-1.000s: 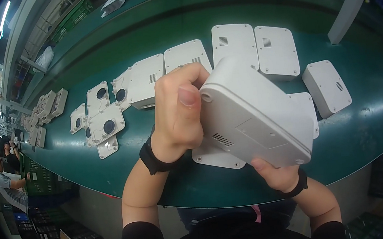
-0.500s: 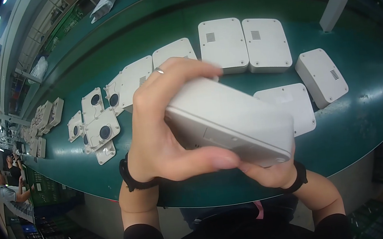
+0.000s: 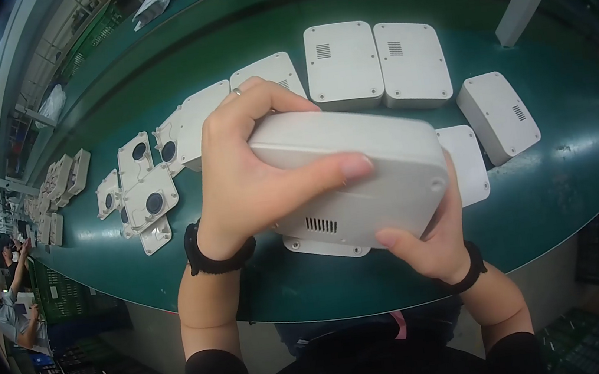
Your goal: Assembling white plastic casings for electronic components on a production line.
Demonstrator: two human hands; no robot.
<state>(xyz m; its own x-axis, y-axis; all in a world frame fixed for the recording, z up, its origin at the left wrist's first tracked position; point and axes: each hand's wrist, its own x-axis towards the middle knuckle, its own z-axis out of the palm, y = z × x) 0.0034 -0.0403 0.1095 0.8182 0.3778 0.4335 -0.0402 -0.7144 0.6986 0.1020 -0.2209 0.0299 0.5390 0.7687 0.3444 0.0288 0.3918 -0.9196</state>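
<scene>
The white, round-cornered plastic box point(image 3: 389, 189) at the centre of the frame is best steadied evenly from both ends, left hand point(image 3: 237, 168) clasping its left end, right hand point(image 3: 438, 246) pinching its lower-right corner, clear of the flat white plastic panel point(image 3: 331, 247) showing below.

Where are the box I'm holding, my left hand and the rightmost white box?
Held box point(image 3: 384, 206): head view, on its slotted face.
Left hand point(image 3: 238, 170): head view, mid-hand, thumb side.
Rightmost white box point(image 3: 505, 115): head view, on its slotted face.
</scene>
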